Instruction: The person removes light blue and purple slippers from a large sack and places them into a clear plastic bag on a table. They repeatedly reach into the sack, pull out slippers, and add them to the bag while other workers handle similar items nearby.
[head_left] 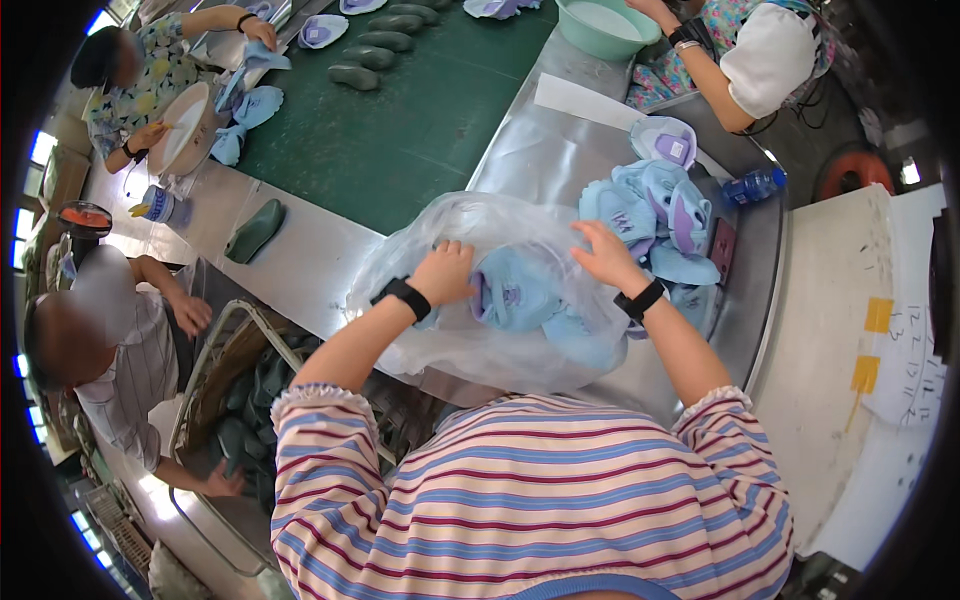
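Observation:
A clear plastic bag (440,345) lies spread on the metal table right before me, with light blue shoe uppers (520,290) inside it, some showing purple lining. My left hand (445,272) is closed on the bag's left side, its fingers curled over the film. At the bag's right side is my right hand (608,258), thumb and fingers apart, touching the film or very near it. Just beyond that hand, a pile of blue and purple shoe uppers (685,215) rests on the table.
A green conveyor belt (400,130) carries dark shoe lasts (370,57). One more last (256,232) lies on its metal edge. A basket (180,420) of lasts stands at left, a co-worker's hand in it. A blue-capped bottle (755,186) lies right. Other people work around the belt.

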